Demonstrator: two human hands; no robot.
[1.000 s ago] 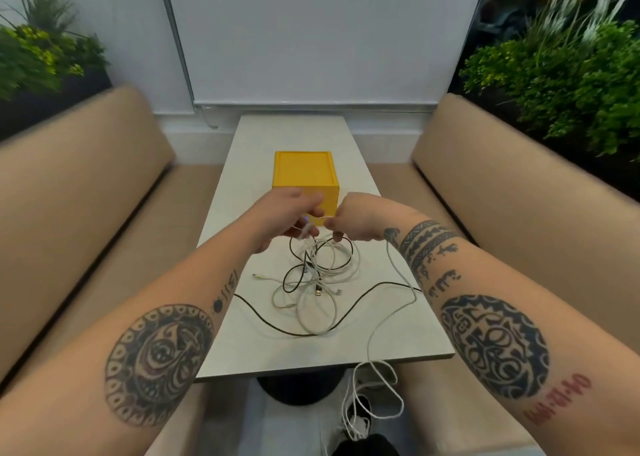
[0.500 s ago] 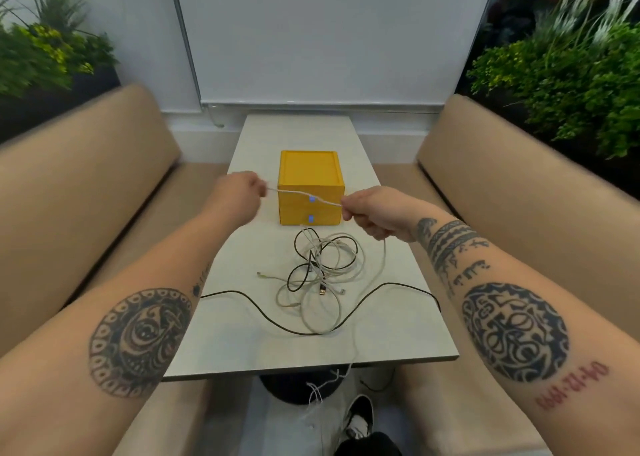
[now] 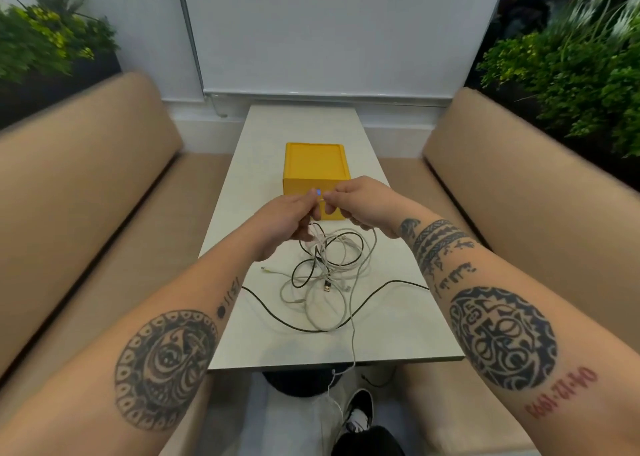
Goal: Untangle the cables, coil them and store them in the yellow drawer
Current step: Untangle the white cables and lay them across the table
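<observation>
a shoe (image 3: 360, 410) shows on the floor below the table's near edge, where a white cable (image 3: 353, 338) hangs over it. on the table (image 3: 398, 334) a black cable (image 3: 277, 313) sweeps in a wide arc under a tangle of white and black cables (image 3: 329, 265). just past the tangle the left hand (image 3: 284, 223) and right hand (image 3: 363, 202) meet above the tabletop, fingers curled, both pinching a short stretch of the white cable between them. the yellow drawer unit (image 3: 313, 164) stands right behind the hands, mid-table, its front largely hidden by them. tan benches (image 3: 86, 178) flank the table, with plants (image 3: 571, 67) beyond.
</observation>
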